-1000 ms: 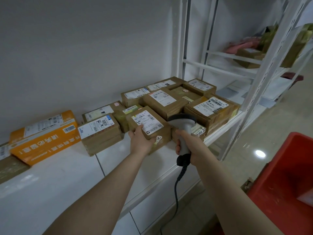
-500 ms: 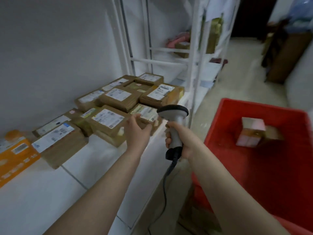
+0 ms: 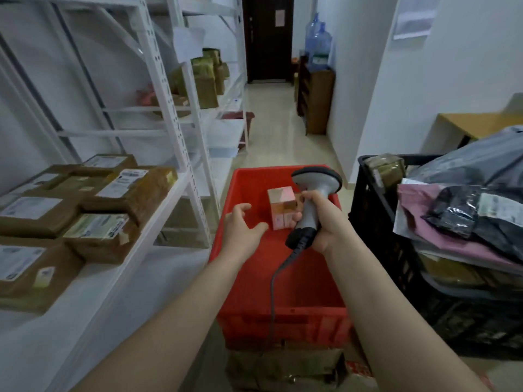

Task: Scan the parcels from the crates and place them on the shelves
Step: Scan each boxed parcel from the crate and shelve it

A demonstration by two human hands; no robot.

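Red crate [image 3: 245, 183] at 12 o'clock, shelf [image 3: 162, 206] at 9 to 10 o'clock, black crate [image 3: 368, 199] at 2 to 3 o'clock.

Task item: one small pink parcel [image 3: 280, 205], standing on the red crate's floor toward the far end. No other parcel shows in that crate.

Left grip [image 3: 244, 225]: fingers spread and loosely curved, holding nothing. It hovers over the crate at the parcel's 8 o'clock, near it but not touching.

Right grip [image 3: 322, 222]: wrapped round the scanner [image 3: 317, 184] handle, head pointing up at 12 o'clock. In view the scanner overlaps the parcel's 3 o'clock side; I can't tell if they touch.

My read of the risks:
- The parcel looks taller than it is wide. A one-sided grab from 8 o'clock could tip or skid it toward the scanner instead of lifting it.
- No barcode label is readable on the faces shown. If it's underneath or at the back, the scan misses and the parcel needs turning one-handed, so there's a drop risk.
- The cable [image 3: 272, 292] hangs from the handle at 6 o'clock, down across the near crate wall. It could snag the rim or drag over the parcel when the scanner swings.
- The brown parcels [image 3: 128, 190] are packed up to the shelf's front edge. Pushing the pink one in could nudge a front box off.
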